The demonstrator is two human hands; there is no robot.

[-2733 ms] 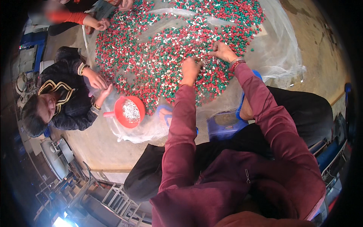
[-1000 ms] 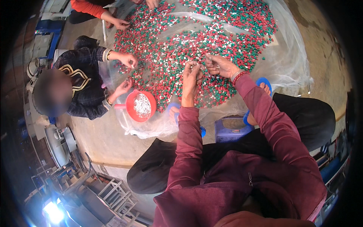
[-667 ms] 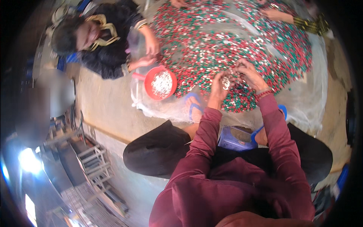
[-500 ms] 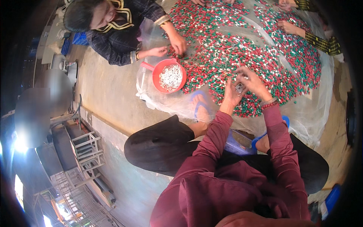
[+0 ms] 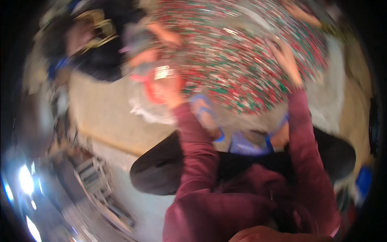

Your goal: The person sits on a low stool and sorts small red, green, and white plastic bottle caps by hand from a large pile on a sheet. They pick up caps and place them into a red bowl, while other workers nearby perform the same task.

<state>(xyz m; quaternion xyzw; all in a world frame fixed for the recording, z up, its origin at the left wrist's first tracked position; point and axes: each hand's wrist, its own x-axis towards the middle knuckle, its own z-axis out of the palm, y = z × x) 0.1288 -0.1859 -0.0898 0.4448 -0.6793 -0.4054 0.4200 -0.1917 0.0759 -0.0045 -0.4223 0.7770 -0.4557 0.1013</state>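
The whole picture is smeared by motion. My left hand [image 5: 168, 86] is over the red handled bowl [image 5: 151, 92] and hides most of it. Bright white pieces [image 5: 163, 72] show at its fingertips; whether they are in the hand or in the bowl, I cannot tell. My right hand [image 5: 282, 52] reaches out over the wide pile of small red, green and white pieces [image 5: 242, 76]. Its fingers are too blurred to show whether they hold anything.
A person in dark clothes [image 5: 100, 48] sits at the far left, one hand [image 5: 167, 36] by the pile. Another person's hand [image 5: 302, 16] reaches in at the far right. Clear plastic sheeting [image 5: 334, 76] lies under the pile. My feet in blue sandals [image 5: 203, 113] are close to its near edge.
My hands, close together over the pile before, have parted: the left moved left to the red bowl, the right moved farther out. The view has shifted and blurred.
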